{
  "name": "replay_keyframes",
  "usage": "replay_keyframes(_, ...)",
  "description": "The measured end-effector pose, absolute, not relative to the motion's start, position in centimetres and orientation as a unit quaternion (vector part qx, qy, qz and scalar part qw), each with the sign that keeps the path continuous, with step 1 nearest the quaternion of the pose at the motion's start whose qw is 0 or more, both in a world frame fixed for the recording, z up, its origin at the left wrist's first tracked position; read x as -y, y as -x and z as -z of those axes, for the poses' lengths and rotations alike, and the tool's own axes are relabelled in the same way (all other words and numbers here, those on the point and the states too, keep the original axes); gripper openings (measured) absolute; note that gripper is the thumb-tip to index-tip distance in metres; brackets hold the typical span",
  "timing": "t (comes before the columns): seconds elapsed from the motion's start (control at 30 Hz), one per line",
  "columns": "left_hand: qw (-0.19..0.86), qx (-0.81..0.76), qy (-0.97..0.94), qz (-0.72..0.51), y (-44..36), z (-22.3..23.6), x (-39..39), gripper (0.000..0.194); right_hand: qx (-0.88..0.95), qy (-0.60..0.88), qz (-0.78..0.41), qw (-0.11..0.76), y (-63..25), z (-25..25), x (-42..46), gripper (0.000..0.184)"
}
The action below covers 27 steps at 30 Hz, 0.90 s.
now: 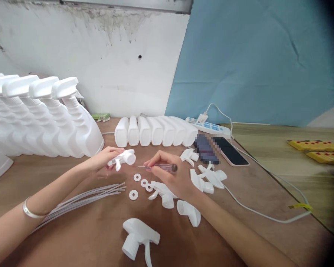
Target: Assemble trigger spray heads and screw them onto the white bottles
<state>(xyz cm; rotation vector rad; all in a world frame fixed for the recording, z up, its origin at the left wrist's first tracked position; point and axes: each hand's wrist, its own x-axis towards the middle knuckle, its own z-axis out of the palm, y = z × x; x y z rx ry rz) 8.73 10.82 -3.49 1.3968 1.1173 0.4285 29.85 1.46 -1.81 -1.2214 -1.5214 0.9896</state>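
My left hand (108,157) is closed round a white trigger spray head (125,158), its round collar turned to the right. My right hand (169,170) grips a screwdriver (167,168) with a clear handle, and the thin shaft points left toward the collar, apart from it. Below the two hands lie several white washers (133,195). More spray heads rest close to my right hand, one of them (164,193) partly under it. Nearer to me is another loose spray head (139,237). Thin clear tubes (94,196) lie in a bundle under my left forearm.
Bottles with spray heads (80,129) stand in a row at the left. White bottles (156,131) lie along the back. A power strip (211,128), a phone (231,151) and a blurred dark object (207,149) are at the right, with a white cable (256,215) trailing along the table edge.
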Motion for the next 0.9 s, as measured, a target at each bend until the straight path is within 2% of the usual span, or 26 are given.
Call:
replay_keyframes(0.17,0.687,-0.470,-0.528,-0.167,-8.8,4.3,-10.8,0.023,0.618,0.437,-0.373,0.536,-29.7,1.1,-0.6,0.010)
replay_keyframes(0.4,0.745,-0.434,-0.481,-0.160,-8.9,4.5,-10.0,0.023,0.666,0.439,-0.292,0.529,-29.3,1.4,-0.4,0.012)
replay_keyframes(0.6,0.729,-0.450,-0.477,-0.195,-9.3,4.2,-9.4,0.022,0.696,0.457,-0.190,0.521,-29.1,1.1,0.5,0.013)
replay_keyframes(0.73,0.706,-0.464,-0.487,-0.222,-9.6,4.1,-8.7,0.027,0.688,0.472,-0.206,0.511,-28.9,0.9,0.7,0.013)
replay_keyframes(0.9,0.683,-0.483,-0.489,-0.246,-9.7,4.4,-8.4,0.034,0.614,0.509,-0.326,0.507,-29.0,0.9,0.1,0.010)
